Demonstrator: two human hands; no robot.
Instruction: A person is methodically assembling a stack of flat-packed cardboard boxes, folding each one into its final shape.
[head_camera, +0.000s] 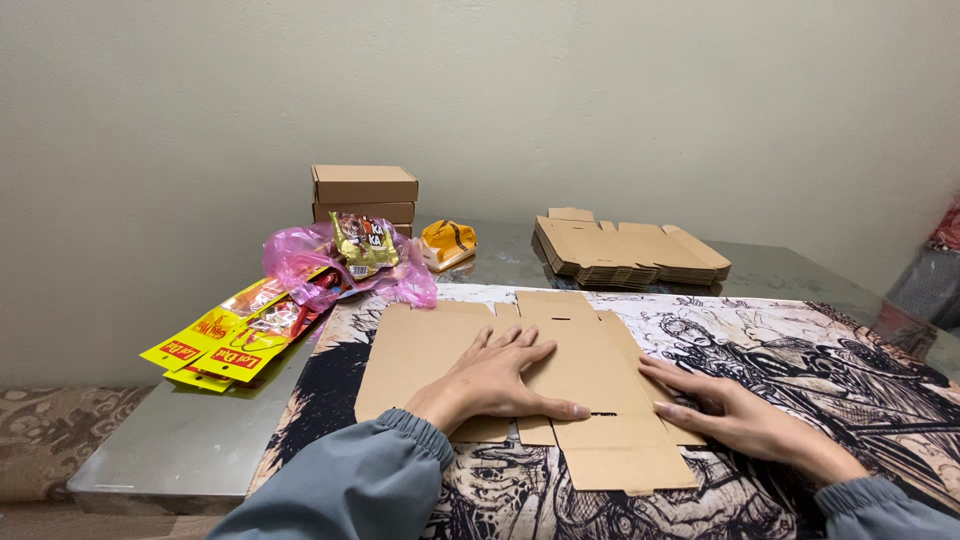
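A flat, unfolded cardboard box blank (585, 375) lies on a black-and-white illustrated mat (800, 360). My left hand (495, 380) rests palm down on the middle of the blank, fingers spread. At the blank's right edge my right hand (725, 410) lies flat, its fingertips touching the cardboard. Neither hand grips anything. Grey sleeves cover both wrists.
A stack of flat cardboard blanks (625, 250) sits at the back. Folded brown boxes (364, 193) are stacked at the back left, by a pink plastic bag (310, 260), snack packets (365, 240), a yellow packet (447, 243) and yellow-red cards (225, 340). The glass tabletop's left edge (150, 450) is close.
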